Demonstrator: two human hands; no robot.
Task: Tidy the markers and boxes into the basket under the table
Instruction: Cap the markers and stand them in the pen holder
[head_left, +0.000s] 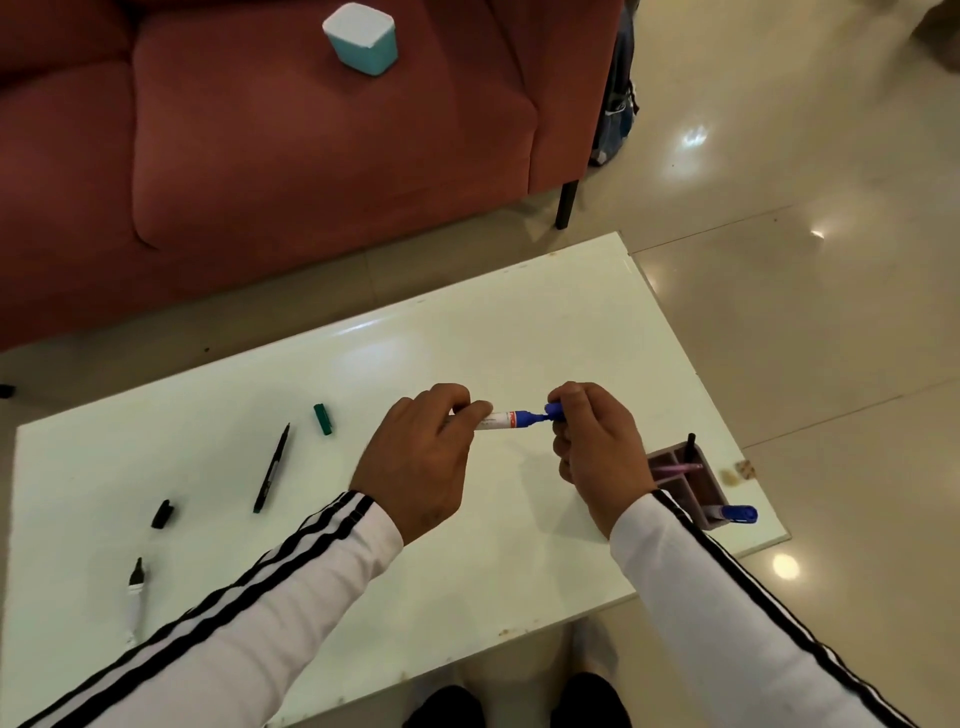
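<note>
Standing by the right hand (597, 457), a holder (693, 488) keeps markers (one blue-capped (735, 513)).

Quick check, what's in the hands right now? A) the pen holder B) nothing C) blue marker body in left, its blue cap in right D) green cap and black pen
C: the left hand grips the blue marker by its barrel, and the right hand pinches the blue cap at its tip.

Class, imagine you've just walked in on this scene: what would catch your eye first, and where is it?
First, the two hands meeting over the middle of the white table: the left hand grips a blue marker while the right hand holds its cap at the tip. Next, the red sofa behind, with a teal-and-white box on its cushion.
</note>
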